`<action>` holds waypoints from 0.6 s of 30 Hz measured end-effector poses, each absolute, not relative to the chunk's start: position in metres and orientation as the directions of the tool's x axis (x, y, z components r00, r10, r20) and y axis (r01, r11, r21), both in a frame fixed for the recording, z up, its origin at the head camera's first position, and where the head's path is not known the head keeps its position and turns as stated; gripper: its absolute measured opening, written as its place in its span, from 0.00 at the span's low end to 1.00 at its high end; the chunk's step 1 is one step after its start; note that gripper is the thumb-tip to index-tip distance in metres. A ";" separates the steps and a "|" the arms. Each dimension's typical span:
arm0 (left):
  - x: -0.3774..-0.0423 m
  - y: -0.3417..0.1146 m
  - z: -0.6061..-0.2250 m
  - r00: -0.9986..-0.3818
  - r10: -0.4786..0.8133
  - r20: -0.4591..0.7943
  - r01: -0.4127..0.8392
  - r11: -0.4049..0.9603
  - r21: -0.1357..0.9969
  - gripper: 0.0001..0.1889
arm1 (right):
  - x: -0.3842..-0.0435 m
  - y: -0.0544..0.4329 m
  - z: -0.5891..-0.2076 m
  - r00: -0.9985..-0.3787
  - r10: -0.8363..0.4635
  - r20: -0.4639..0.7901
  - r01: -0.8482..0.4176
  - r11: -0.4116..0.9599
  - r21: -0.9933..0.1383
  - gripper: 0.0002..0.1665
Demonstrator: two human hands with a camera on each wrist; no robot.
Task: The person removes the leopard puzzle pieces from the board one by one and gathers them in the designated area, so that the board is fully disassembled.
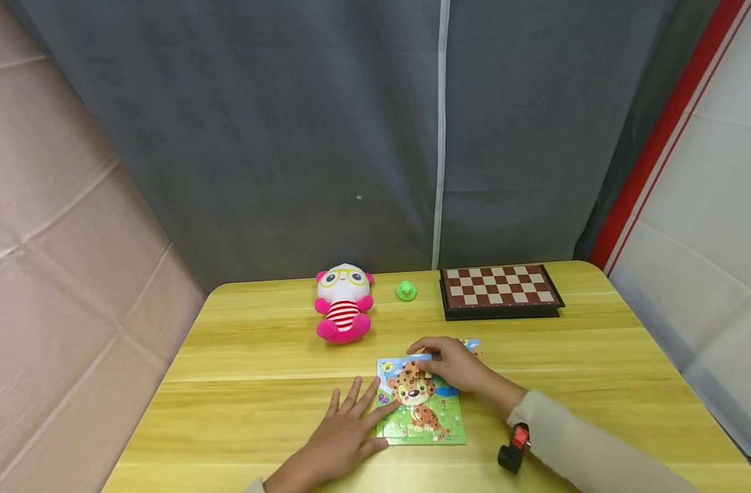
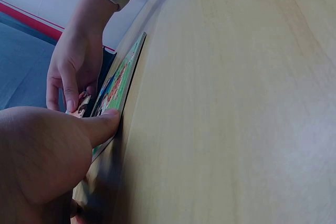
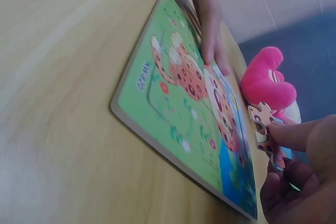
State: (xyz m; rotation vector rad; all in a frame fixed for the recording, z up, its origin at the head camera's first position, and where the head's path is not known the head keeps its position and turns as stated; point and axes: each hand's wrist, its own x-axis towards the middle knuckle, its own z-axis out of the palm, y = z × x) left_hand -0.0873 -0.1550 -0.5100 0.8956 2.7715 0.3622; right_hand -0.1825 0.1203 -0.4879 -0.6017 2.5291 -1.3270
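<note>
A leopard-cub jigsaw puzzle in a flat board [image 1: 446, 424] lies near the front of the table. Along its left side rests my left hand [image 1: 346, 435], fingers spread, with fingertips and thumb touching the board's edge. Over the board's upper part, my right hand [image 1: 454, 364] pinches a spotted puzzle piece [image 3: 266, 132] between thumb and fingers. That piece is held above the board in the right wrist view. Beyond the right hand, another bit of printed puzzle [image 1: 472, 345] shows, partly covered by the hand.
Behind the puzzle sit a pink and white plush toy [image 1: 343, 308], a small green rubber duck [image 1: 406, 291] and a folded checkered board box [image 1: 501, 287]. A grey curtain [image 1: 289, 150] hangs behind the table's back edge. Light-coloured panels stand left and right.
</note>
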 end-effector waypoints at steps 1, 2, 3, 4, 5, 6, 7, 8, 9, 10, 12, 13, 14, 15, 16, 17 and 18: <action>-0.087 -0.155 -0.510 -0.795 0.595 -0.118 0.545 0.786 0.293 0.32 | -0.183 0.122 -0.487 -0.892 -0.451 -0.010 -0.247 0.507 -0.826 0.13; -0.087 -0.155 -0.510 -0.795 0.594 -0.118 0.544 0.786 0.293 0.32 | -0.183 0.124 -0.487 -0.893 -0.451 -0.014 -0.243 0.506 -0.828 0.13; -0.087 -0.155 -0.510 -0.796 0.594 -0.117 0.544 0.786 0.293 0.32 | -0.184 0.125 -0.486 -0.893 -0.449 -0.019 -0.235 0.502 -0.832 0.13; -0.087 -0.155 -0.510 -0.796 0.594 -0.116 0.544 0.786 0.294 0.32 | -0.184 0.127 -0.486 -0.893 -0.450 -0.022 -0.231 0.501 -0.834 0.13; -0.087 -0.155 -0.510 -0.797 0.593 -0.116 0.543 0.787 0.294 0.32 | -0.184 0.129 -0.486 -0.893 -0.450 -0.025 -0.228 0.499 -0.836 0.14; -0.087 -0.155 -0.510 -0.797 0.593 -0.116 0.543 0.787 0.295 0.32 | -0.184 0.131 -0.485 -0.893 -0.449 -0.027 -0.226 0.500 -0.836 0.14; -0.087 -0.155 -0.510 -0.797 0.593 -0.116 0.542 0.787 0.295 0.32 | -0.185 0.133 -0.485 -0.892 -0.450 -0.027 -0.225 0.497 -0.838 0.14; -0.087 -0.155 -0.510 -0.797 0.592 -0.115 0.542 0.787 0.295 0.33 | -0.185 0.135 -0.485 -0.892 -0.451 -0.026 -0.225 0.494 -0.840 0.14; -0.086 -0.155 -0.510 -0.797 0.593 -0.114 0.542 0.787 0.295 0.33 | -0.185 0.137 -0.485 -0.893 -0.449 -0.025 -0.225 0.493 -0.841 0.14; -0.086 -0.155 -0.510 -0.798 0.592 -0.114 0.542 0.787 0.296 0.33 | -0.185 0.139 -0.485 -0.893 -0.450 -0.024 -0.226 0.493 -0.840 0.14; -0.086 -0.155 -0.510 -0.798 0.592 -0.113 0.542 0.787 0.295 0.33 | -0.185 0.143 -0.485 -0.894 -0.447 -0.021 -0.226 0.493 -0.840 0.14; -0.086 -0.155 -0.510 -0.798 0.592 -0.113 0.542 0.787 0.295 0.33 | -0.185 0.145 -0.485 -0.895 -0.445 -0.021 -0.225 0.491 -0.841 0.14; -0.086 -0.155 -0.510 -0.798 0.592 -0.113 0.542 0.787 0.294 0.33 | -0.185 0.147 -0.486 -0.896 -0.443 -0.020 -0.224 0.491 -0.842 0.14; -0.086 -0.155 -0.510 -0.798 0.592 -0.113 0.542 0.788 0.293 0.33 | -0.185 0.149 -0.486 -0.898 -0.440 -0.020 -0.223 0.494 -0.841 0.13; -0.086 -0.155 -0.510 -0.798 0.591 -0.114 0.542 0.788 0.293 0.33 | -0.185 0.151 -0.486 -0.899 -0.437 -0.022 -0.221 0.497 -0.839 0.13; -0.086 -0.155 -0.510 -0.798 0.591 -0.114 0.542 0.788 0.292 0.33 | -0.185 0.154 -0.486 -0.901 -0.433 -0.023 -0.220 0.501 -0.837 0.13; -0.086 -0.155 -0.510 -0.798 0.592 -0.113 0.543 0.788 0.290 0.33 | -0.185 0.156 -0.487 -0.902 -0.431 -0.024 -0.218 0.503 -0.836 0.14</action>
